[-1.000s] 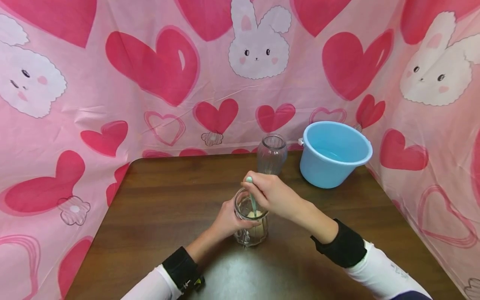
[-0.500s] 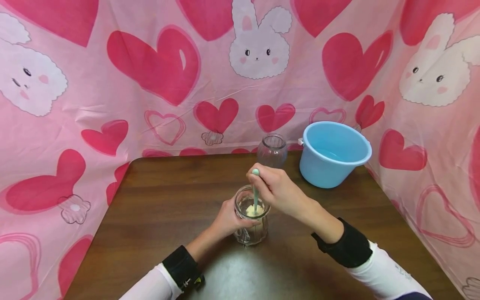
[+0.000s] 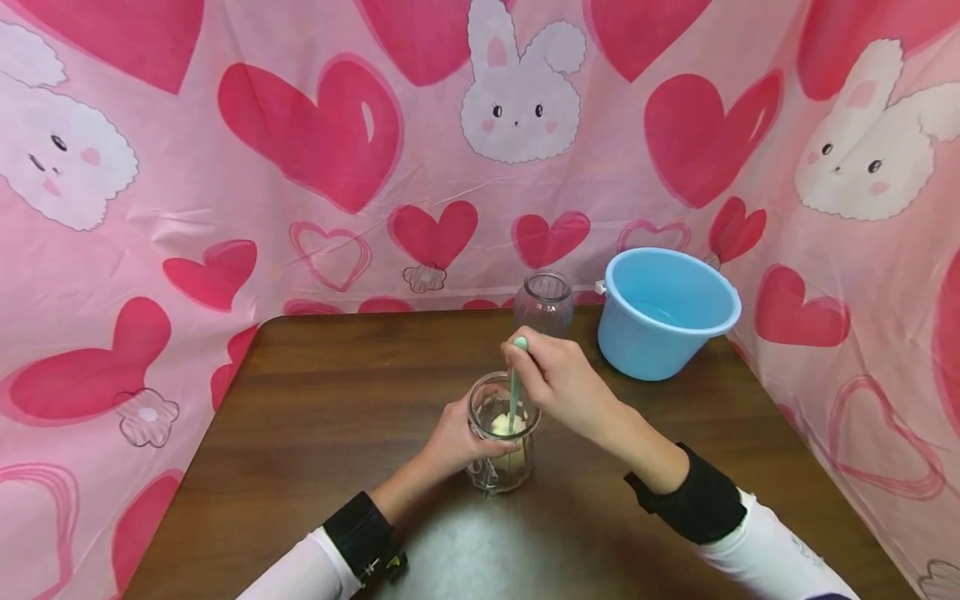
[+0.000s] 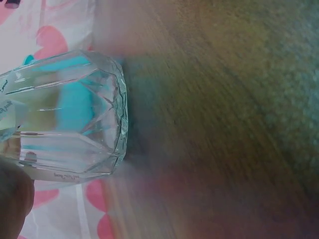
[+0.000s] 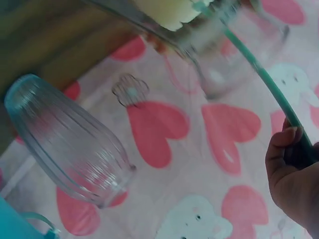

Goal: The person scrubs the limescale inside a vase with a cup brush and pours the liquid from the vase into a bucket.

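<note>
Sleeves, white with black cuffs, came in from the near edge of the dark brown wooden bench (image 3: 315,417). Beyond them, near the middle of the bench, stood the clear faceted glass cup (image 3: 501,446), upright, with a pale yellow soft lump (image 3: 501,425) inside it. The left hand (image 3: 453,440) had its grip wrapped round the cup's left side, fingers curled onto the glass. The right hand (image 3: 558,385) hovered just above and to the right of the rim, its grip pinched on the upper end of a thin mint-green plastic stirring stick (image 3: 514,383), whose lower end reached down into the yellow lump.

Farther back, just behind the right hand, stood a clear ribbed glass jar (image 3: 544,302), upright and open-mouthed. To its right, near the far right corner, sat a light blue plastic bucket (image 3: 663,312). A pink cloth printed with red hearts and white rabbits (image 3: 337,167) hung behind and along both sides.

Judging from this, a hard sideways push on the stick could tip the cup if the left hand's hold slackened, and the right hand's knuckles lay close enough to the ribbed jar to knock it over on a backward swing.
</note>
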Tool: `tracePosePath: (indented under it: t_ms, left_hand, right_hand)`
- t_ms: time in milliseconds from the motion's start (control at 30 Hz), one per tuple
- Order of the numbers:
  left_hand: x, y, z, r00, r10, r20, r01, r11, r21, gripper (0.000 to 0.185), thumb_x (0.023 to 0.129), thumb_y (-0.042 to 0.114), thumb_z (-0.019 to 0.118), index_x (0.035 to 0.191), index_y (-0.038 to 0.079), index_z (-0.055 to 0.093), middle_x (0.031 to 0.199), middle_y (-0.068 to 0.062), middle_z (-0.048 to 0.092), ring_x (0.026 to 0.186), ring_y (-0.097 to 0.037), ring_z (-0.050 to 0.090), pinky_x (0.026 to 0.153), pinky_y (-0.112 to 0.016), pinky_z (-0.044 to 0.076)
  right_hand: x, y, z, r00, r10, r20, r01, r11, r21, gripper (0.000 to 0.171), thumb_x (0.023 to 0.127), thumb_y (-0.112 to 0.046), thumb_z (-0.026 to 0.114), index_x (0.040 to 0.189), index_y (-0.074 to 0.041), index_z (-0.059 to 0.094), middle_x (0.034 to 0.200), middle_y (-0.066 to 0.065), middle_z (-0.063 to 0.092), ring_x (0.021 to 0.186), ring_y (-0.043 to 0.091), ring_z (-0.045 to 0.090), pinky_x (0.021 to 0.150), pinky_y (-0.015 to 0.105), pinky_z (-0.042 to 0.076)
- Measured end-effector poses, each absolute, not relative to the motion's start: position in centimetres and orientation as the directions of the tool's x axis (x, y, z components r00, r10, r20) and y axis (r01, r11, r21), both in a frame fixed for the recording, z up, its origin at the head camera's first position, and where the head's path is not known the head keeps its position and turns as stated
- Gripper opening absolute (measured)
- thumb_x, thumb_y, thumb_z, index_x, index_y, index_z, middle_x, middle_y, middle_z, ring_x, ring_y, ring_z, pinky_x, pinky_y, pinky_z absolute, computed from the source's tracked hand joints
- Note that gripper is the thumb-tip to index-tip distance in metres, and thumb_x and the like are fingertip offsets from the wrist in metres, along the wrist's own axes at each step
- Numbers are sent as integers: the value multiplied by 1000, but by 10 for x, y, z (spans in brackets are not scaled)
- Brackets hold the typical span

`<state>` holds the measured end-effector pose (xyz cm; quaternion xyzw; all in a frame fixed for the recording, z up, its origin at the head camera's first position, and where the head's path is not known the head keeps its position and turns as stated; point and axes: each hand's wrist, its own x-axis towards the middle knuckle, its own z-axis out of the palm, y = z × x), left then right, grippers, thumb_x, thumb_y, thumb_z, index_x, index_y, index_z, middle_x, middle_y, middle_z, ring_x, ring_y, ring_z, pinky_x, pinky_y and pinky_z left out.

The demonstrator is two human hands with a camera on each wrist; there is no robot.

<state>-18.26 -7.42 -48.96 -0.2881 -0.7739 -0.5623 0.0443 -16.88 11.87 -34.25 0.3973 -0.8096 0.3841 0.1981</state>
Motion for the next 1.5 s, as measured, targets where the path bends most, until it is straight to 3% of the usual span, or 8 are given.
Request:
tracePosePath:
  t_ms: [133, 367, 567, 800, 967, 1233, 1367, 1500]
  left_hand:
    - [-182, -74, -491, -825, 401, 399, 502, 194, 843, 72, 67, 19, 98, 130, 14, 62, 118, 2, 73, 105, -15, 69, 92, -32, 55]
    - [-181, -75, -490, -829, 403, 388, 493, 198, 847, 81, 68, 17, 97, 138, 10, 58, 126, -6, 72, 108, -30, 71, 92, -45, 57]
    - [-182, -75, -490, -829, 403, 388, 493, 199, 847, 84, 68, 17, 98, 141, 10, 57, 128, -6, 72, 111, -26, 70, 95, -41, 56]
    - [-183, -75, -491, -817, 401, 414, 512, 175, 841, 73, 66, 19, 98, 130, 15, 63, 117, 2, 74, 103, -14, 68, 91, -31, 54]
    - [-184, -75, -491, -815, 402, 417, 519, 189, 834, 77, 67, 20, 99, 134, 12, 61, 119, -2, 74, 105, -21, 70, 92, -38, 56]
    - [-184, -77, -489, -839, 401, 367, 479, 226, 848, 90, 67, 19, 98, 145, 13, 55, 126, -6, 73, 107, -26, 70, 92, -42, 57]
    - [-184, -76, -489, -830, 403, 385, 493, 208, 845, 81, 66, 19, 98, 137, 12, 59, 123, -4, 73, 108, -24, 70, 93, -37, 56]
    - [-185, -74, -489, -817, 406, 410, 511, 179, 841, 74, 65, 19, 99, 130, 14, 63, 120, 1, 73, 107, -16, 69, 93, -32, 54]
  right_hand:
    - [-169, 118, -335, -633, -383, 673, -771, 390, -503, 12, 101, -1, 62, 92, -8, 62, 79, -3, 61, 68, 10, 54, 61, 26, 48]
    - [-166, 112, -354, -692, -439, 573, -721, 413, -556, 13, 103, -5, 62, 91, -10, 61, 73, -6, 50, 62, 7, 46, 54, 23, 43]
    - [-166, 111, -355, -675, -455, 581, -738, 400, -544, 11, 103, -6, 62, 93, -9, 62, 74, -6, 54, 64, 6, 49, 56, 23, 45]
    - [-170, 112, -329, -690, -271, 671, -715, 402, -572, 19, 106, -9, 58, 87, -10, 61, 76, -3, 66, 65, 10, 58, 59, 25, 48]
    - [-167, 110, -341, -706, -321, 631, -704, 411, -579, 16, 105, -8, 60, 89, -10, 62, 74, -4, 61, 62, 8, 53, 55, 25, 45]
    - [-166, 104, -364, -664, -495, 560, -746, 385, -544, 9, 101, -5, 65, 94, -10, 65, 74, -6, 55, 64, 5, 49, 54, 21, 45]
    - [-168, 110, -349, -654, -412, 635, -757, 361, -545, 9, 100, -3, 65, 94, -10, 66, 74, -2, 61, 61, 7, 52, 54, 21, 45]
    - [-172, 116, -335, -581, -301, 756, -811, 298, -504, 10, 102, -5, 64, 92, -5, 66, 78, 3, 70, 62, 14, 61, 57, 20, 48]
